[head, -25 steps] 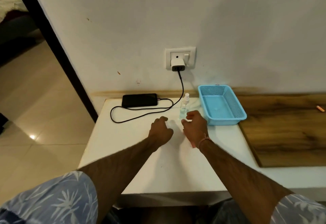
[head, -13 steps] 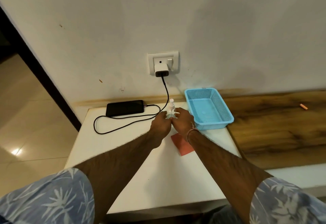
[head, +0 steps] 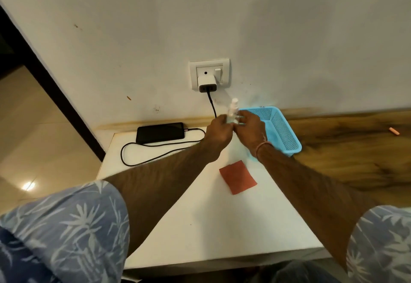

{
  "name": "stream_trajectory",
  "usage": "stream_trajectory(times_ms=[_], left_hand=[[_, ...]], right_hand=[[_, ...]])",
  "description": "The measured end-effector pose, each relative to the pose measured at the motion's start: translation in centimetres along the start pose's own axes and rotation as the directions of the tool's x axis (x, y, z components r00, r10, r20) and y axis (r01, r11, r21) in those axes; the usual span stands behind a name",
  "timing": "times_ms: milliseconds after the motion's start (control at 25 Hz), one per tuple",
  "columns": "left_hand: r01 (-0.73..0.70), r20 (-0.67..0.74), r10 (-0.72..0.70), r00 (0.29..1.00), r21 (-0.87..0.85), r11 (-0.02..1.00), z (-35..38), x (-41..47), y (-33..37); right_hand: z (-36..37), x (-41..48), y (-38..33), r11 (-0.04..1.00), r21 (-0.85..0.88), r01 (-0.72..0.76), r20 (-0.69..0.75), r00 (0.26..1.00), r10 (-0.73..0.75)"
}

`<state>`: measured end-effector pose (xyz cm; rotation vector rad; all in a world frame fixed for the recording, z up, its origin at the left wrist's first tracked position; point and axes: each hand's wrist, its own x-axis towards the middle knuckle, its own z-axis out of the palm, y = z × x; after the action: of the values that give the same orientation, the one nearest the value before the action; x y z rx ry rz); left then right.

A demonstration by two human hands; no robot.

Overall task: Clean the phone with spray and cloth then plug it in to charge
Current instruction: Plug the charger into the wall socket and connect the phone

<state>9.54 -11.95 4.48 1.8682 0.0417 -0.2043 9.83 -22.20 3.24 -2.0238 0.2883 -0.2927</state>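
Note:
A small clear spray bottle [head: 233,110] with a white cap is lifted off the white table [head: 200,227], tilted slightly, in front of the wall. My left hand [head: 219,134] grips its lower part from the left. My right hand [head: 251,131] holds it from the right with its fingertips. The black phone [head: 160,132] lies flat at the table's back left, with the black cable [head: 142,163] in its right end. The cable loops over the table and runs up to the white charger [head: 206,83] in the wall socket. A red cloth [head: 238,177] lies flat on the table beneath my right forearm.
A light blue mesh basket [head: 282,127] stands right behind my right hand, at the table's right edge. A wooden surface [head: 344,153] extends to the right with a small orange object [head: 394,131] on it. A dark door frame [head: 51,82] and tiled floor are on the left.
Both hands moved from the table's middle to the spray bottle and lifted it off the table. The red cloth, earlier under my hands, now lies uncovered.

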Motion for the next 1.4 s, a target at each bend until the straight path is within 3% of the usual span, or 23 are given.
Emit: stream_trajectory(times_ms=[120, 320, 560, 800, 1200, 1320, 1400], left_hand=[[0.019, 0.053, -0.015, 0.998, -0.077, 0.997, 0.9, 2.4, 2.4], [0.077, 0.124, -0.071, 0.99, -0.044, 0.996, 2.5, 6.1, 4.5], [0.065, 0.144, -0.1, 0.985, 0.229, 0.971, 4.5, 9.0, 3.6], [-0.052, 0.128, -0.019, 0.992, 0.528, 0.848, 5.5, 10.5, 1.8], [-0.06, 0.082, 0.036, 0.996, 0.318, 0.946, 4.5, 9.3, -0.6], [0.003, 0.095, -0.018, 0.995, 0.154, 0.988, 3.1, 7.3, -2.0], [0.053, 0.131, -0.081, 0.988, 0.209, 0.976, 2.1, 5.2, -3.8]], right_hand=[[-1.9, 2.6, -0.7, 0.999, 0.051, 0.015, -0.003, 1.0, -0.015], [-3.2, 6.6, 0.4, 0.998, -0.055, -0.005, -0.006, 1.0, 0.005], [-2.2, 9.1, 4.3, 0.994, -0.066, -0.091, -0.023, 0.996, 0.09], [-1.1, 10.2, 6.7, 0.993, -0.081, -0.082, -0.016, 0.997, 0.081], [-1.2, 9.7, 7.0, 0.98, -0.182, -0.083, 0.015, 0.996, 0.088], [-2.0, 8.8, 7.1, 0.968, -0.224, -0.113, -0.006, 0.993, 0.114], [-2.4, 8.0, 7.4, 0.959, -0.256, -0.121, -0.028, 0.993, 0.118]])
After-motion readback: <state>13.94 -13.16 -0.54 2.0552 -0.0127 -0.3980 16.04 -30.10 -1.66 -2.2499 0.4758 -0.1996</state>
